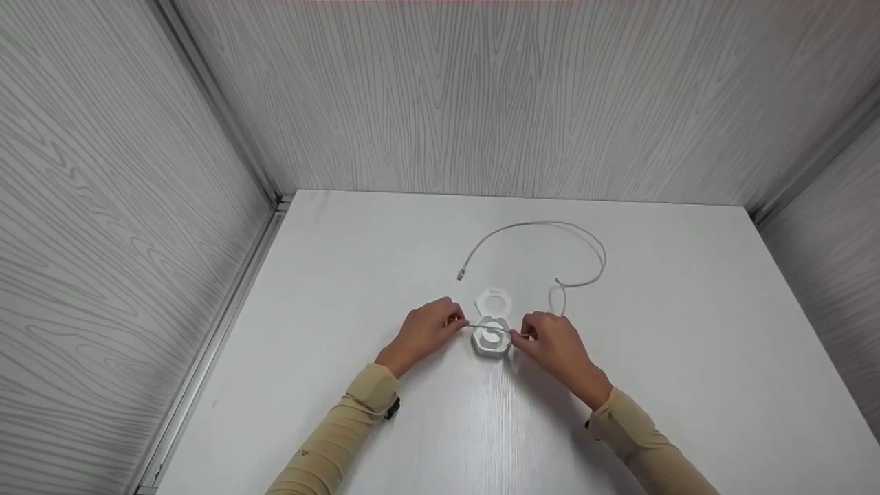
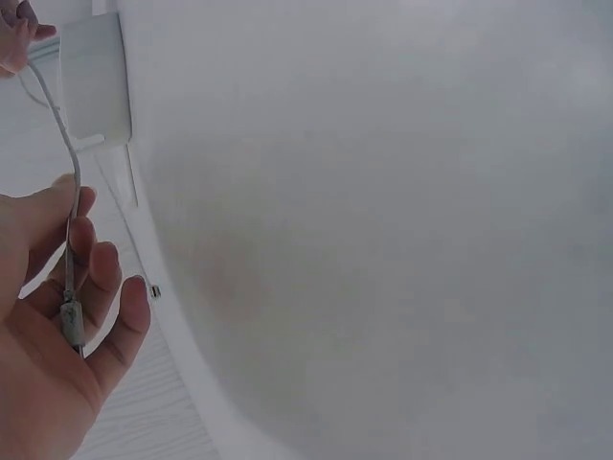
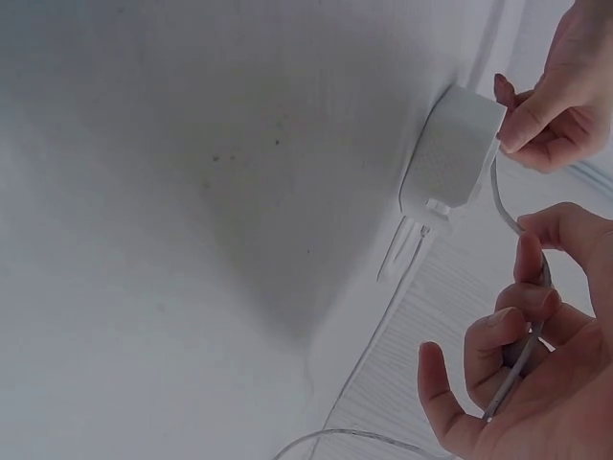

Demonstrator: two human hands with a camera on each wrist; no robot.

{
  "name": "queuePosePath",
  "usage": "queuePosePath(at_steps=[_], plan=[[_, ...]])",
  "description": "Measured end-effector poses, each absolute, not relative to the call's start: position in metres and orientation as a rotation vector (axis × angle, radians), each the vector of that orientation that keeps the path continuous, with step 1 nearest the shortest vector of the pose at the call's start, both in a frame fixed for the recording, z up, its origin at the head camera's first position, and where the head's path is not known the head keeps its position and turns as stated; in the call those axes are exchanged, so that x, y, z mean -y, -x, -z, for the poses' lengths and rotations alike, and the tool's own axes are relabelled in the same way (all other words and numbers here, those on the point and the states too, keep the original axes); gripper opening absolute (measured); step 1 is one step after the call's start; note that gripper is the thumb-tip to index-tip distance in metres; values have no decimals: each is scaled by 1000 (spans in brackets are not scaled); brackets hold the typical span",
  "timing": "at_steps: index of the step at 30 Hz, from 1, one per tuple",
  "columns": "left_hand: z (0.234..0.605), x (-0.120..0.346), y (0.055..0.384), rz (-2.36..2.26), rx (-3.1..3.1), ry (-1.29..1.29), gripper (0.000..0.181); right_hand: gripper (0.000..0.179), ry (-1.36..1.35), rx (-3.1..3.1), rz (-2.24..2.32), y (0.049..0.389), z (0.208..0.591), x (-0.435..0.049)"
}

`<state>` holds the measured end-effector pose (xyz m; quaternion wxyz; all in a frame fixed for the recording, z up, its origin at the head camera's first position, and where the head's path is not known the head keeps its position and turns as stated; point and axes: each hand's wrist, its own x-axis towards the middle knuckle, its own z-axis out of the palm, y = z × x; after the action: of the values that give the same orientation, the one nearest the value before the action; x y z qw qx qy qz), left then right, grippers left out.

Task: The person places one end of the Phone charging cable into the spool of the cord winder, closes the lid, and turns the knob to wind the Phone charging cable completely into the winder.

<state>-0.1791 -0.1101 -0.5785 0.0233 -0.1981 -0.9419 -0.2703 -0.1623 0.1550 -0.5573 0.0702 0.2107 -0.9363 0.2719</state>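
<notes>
A thin white cable is stretched between the two hands over a small white octagonal case. My left hand pinches it at the left of the case; in the left wrist view, one of its plugs lies against the curled fingers. On the right side, my right hand pinches the cable between thumb and forefinger, and the cable runs on through its palm. The case stands with its flat lid folded back behind it. Something round and white shows inside, partly covered by the cable.
Behind the right hand the rest of the cable sweeps in a wide loop over the white table. Its other plug lies left of the lid. Grey wood-grain panels enclose the table at the back and sides.
</notes>
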Motion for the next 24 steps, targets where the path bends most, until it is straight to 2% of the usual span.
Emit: queuePosePath(at_steps=[24], plan=[[575, 109, 164, 758, 2882, 657, 18, 29, -611, 2875, -866, 158, 556, -157]])
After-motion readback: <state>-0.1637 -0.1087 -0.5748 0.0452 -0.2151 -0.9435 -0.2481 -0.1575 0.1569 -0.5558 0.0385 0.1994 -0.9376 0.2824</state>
